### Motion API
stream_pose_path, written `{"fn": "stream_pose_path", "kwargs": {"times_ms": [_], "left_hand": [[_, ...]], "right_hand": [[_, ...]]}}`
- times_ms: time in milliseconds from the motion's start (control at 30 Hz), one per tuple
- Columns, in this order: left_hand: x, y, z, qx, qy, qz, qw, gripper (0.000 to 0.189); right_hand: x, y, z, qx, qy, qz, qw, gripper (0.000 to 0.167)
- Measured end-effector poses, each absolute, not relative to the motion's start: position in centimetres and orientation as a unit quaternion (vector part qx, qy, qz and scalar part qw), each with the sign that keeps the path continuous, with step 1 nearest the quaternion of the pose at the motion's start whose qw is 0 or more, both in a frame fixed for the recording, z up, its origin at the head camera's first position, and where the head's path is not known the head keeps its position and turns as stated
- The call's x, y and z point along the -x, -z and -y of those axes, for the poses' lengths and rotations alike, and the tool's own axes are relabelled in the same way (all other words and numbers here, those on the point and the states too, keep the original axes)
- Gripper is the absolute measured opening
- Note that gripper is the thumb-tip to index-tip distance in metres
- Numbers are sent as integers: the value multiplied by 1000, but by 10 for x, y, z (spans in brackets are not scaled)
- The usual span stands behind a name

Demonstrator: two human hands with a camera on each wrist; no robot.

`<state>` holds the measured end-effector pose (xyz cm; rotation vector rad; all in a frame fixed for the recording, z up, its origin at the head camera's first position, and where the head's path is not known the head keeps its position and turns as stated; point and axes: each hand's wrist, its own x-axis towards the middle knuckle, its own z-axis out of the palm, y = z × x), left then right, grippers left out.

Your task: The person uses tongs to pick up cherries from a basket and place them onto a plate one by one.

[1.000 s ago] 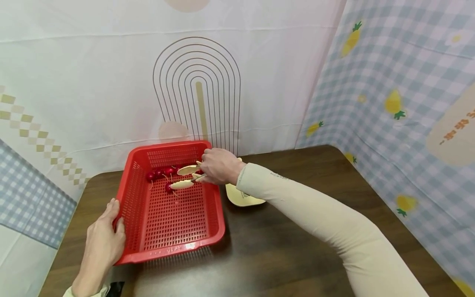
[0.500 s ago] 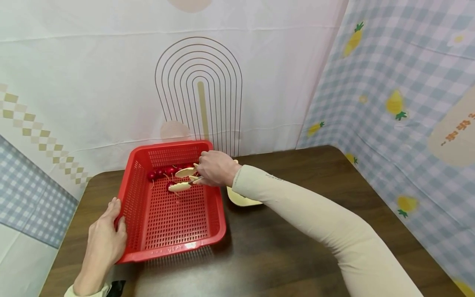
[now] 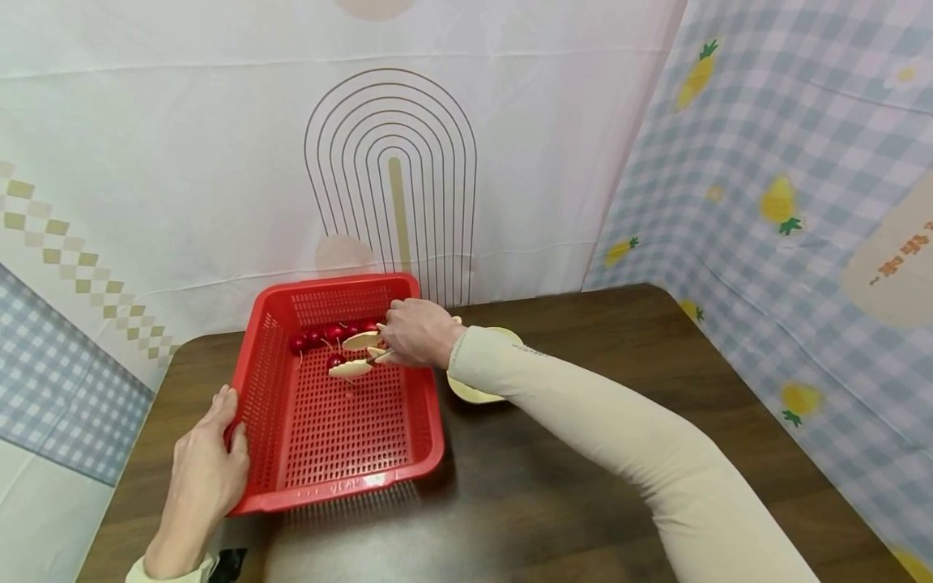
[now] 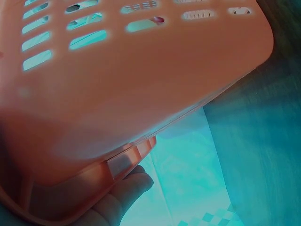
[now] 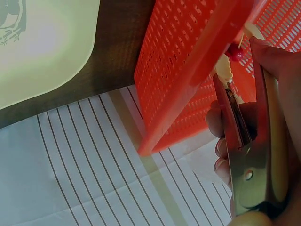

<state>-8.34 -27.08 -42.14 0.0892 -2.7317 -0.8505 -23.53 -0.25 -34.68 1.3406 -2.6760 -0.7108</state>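
My left hand [image 3: 207, 465] grips the left rim of a red perforated plastic basket [image 3: 342, 487]; its fingers [image 4: 134, 186] show at the rim in the left wrist view. My right hand [image 3: 420, 332] reaches over the basket's right side, holding tongs [image 3: 351, 368] with cream-coloured scalloped tips and metal handles. The tips are spread apart low inside the basket. A single cherry [image 3: 334, 360] lies between them in the head view. Several more stemmed cherries [image 3: 315, 339] lie in a row behind, toward the basket's back wall, partly hidden by the tongs and hand.
A pale yellow plate [image 3: 470, 393] with a printed drawing stands right of the basket, partly covered by my right sleeve [image 3: 576, 389]. Both rest on a dark wooden table [image 3: 525, 494]. A white patterned cloth [image 3: 532, 162] hangs behind, with a checked one [image 3: 758, 243] at the right.
My right hand and the tongs have shifted slightly left and toward me, moving the tips near the single cherry. More of the plate shows. My left hand keeps its grip on the basket.
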Motion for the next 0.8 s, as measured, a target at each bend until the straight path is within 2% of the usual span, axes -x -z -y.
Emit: {"fn": "stream_pose_path", "kwargs": {"times_ms": [800], "left_hand": [[86,422,272,-26,288,947,141,52]], "right_hand": [[236,358,13,-430,243,868,45,48]]}}
